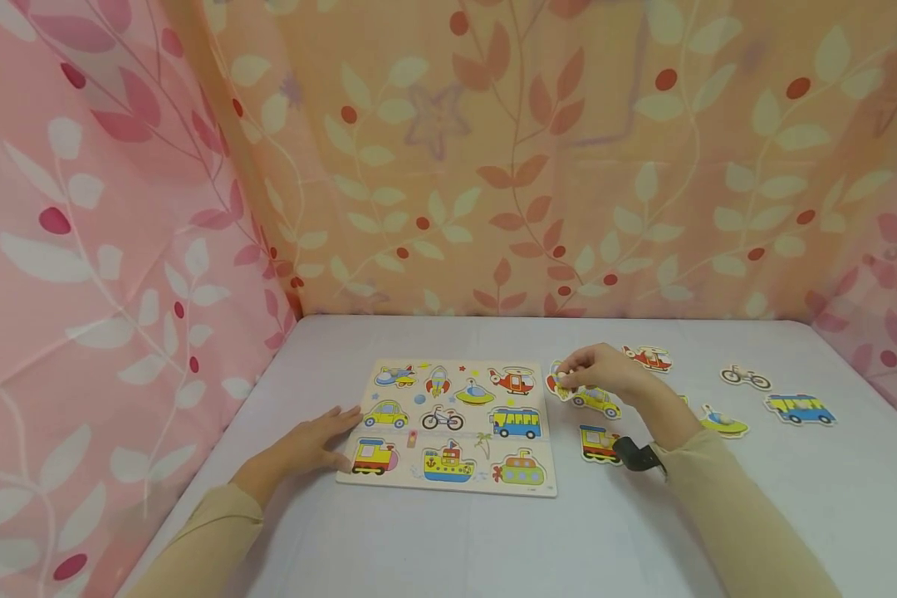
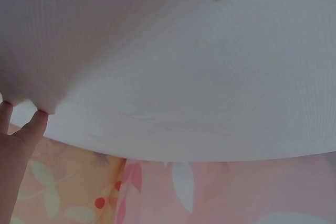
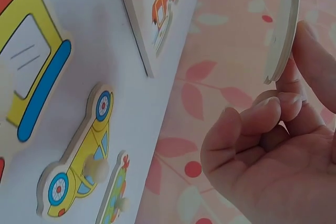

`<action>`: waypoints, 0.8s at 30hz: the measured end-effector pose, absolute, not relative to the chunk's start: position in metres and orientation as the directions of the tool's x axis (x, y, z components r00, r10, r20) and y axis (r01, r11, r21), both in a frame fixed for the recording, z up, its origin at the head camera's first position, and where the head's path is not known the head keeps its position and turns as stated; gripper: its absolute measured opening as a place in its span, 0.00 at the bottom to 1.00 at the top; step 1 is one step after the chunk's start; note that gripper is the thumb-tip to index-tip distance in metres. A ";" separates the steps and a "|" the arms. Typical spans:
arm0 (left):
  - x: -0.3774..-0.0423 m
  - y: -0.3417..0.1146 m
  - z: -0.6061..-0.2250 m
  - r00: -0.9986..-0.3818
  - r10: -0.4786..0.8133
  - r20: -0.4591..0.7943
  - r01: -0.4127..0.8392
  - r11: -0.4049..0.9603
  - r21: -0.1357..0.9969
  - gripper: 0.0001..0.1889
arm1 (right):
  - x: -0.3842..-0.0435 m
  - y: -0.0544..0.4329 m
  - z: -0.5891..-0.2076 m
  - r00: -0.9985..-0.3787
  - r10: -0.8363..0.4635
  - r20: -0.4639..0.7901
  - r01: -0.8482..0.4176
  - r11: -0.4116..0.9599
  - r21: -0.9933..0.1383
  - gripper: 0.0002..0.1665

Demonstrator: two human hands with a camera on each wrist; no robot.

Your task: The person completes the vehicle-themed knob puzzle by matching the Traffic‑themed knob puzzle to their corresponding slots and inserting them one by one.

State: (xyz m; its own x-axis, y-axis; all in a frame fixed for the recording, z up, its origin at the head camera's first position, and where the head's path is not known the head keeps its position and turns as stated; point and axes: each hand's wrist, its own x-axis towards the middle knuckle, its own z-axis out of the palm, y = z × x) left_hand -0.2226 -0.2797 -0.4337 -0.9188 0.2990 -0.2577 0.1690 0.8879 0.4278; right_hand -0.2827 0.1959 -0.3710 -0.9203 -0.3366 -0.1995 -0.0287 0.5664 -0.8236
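Observation:
My right hand [image 1: 605, 370] pinches a rocket puzzle piece [image 1: 557, 382] just past the board's upper right corner. In the right wrist view the piece's plain wooden back [image 3: 281, 38] shows, raised off the table. My left hand [image 1: 310, 442] rests against the left edge of the wooden puzzle board [image 1: 448, 487], thumb by its lower left corner and fingers spread. The board carries vehicle pictures. Below the right hand lies a yellow car piece [image 1: 596, 402] with a round knob. A train piece [image 1: 598, 444] lies nearer, beside the wrist strap.
Farther right on the white table [image 1: 448, 548] lie a helicopter piece [image 1: 649, 358], a bicycle piece [image 1: 745, 377], a bus piece [image 1: 800, 409] and a flying saucer piece [image 1: 721, 422]. A green submarine piece [image 3: 116, 190] lies past the car. Patterned curtains [image 1: 448, 166] stand behind the table.

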 end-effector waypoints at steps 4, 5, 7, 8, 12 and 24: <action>-0.222 -0.281 -0.433 -0.917 0.311 -0.251 0.183 0.884 0.429 0.46 | -0.283 0.187 -0.370 -0.923 -0.334 -0.194 -0.030 0.563 -0.826 0.14; -0.222 -0.281 -0.433 -0.917 0.311 -0.250 0.183 0.884 0.430 0.46 | -0.284 0.185 -0.371 -0.923 -0.334 -0.190 -0.031 0.558 -0.829 0.14; -0.222 -0.281 -0.433 -0.917 0.309 -0.251 0.180 0.885 0.430 0.46 | -0.284 0.181 -0.371 -0.927 -0.323 -0.191 -0.024 0.560 -0.828 0.14; -0.222 -0.281 -0.433 -0.918 0.310 -0.249 0.182 0.885 0.429 0.46 | -0.285 0.179 -0.371 -0.927 -0.323 -0.189 -0.026 0.560 -0.828 0.14; -0.223 -0.281 -0.434 -0.919 0.308 -0.246 0.184 0.887 0.424 0.46 | -0.285 0.168 -0.373 -0.932 -0.308 -0.193 -0.009 0.549 -0.835 0.14; -0.221 -0.281 -0.433 -0.921 0.305 -0.242 0.182 0.886 0.426 0.46 | -0.290 0.135 -0.380 -0.927 -0.322 -0.195 -0.004 0.527 -0.850 0.12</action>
